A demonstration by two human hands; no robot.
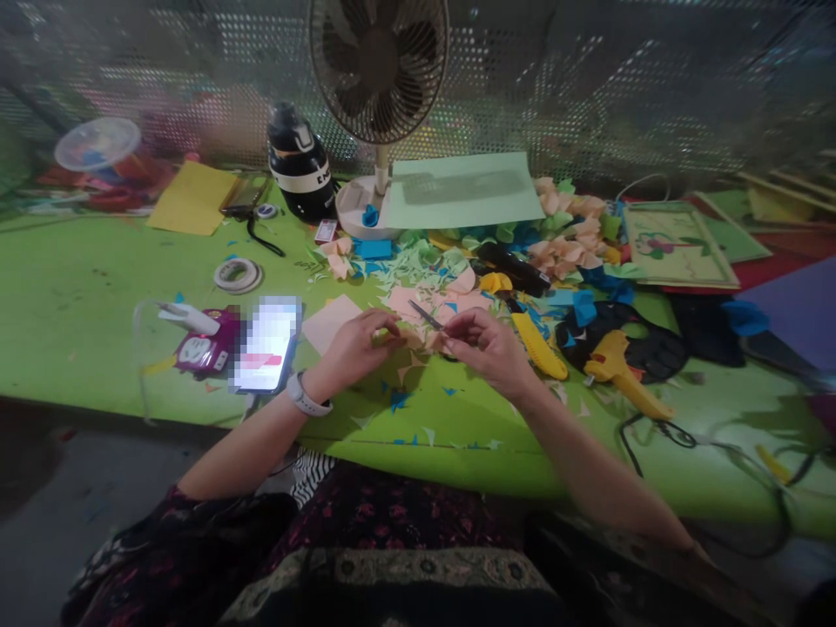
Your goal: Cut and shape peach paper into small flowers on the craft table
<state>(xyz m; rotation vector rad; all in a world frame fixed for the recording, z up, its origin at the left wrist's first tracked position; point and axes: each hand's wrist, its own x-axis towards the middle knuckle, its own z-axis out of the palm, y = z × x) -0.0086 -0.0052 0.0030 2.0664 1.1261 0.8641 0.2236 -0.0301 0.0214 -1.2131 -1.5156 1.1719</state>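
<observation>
My left hand [359, 348], with a white watch on its wrist, has its fingertips pinched at a small peach paper piece [411, 338]. Close on the other side, my right hand [487, 348] is closed, thumb against fingers. A pair of scissors [424, 314] runs out from these right fingertips, blades pointing up and left; the handles are mostly hidden by the hand. Peach paper also shows at the right fingertips. Behind the hands lie peach paper sheets [408, 300], and a pale pink square [332, 320] lies beside the left hand.
A phone [265, 348], purple device [205, 344] and tape roll [238, 275] are left. A black bottle [300, 170] and fan [379, 70] stand behind. Paper petals [568, 239] are heaped back right. A yellow cutter [539, 344] and corded yellow glue gun [623, 374] lie right.
</observation>
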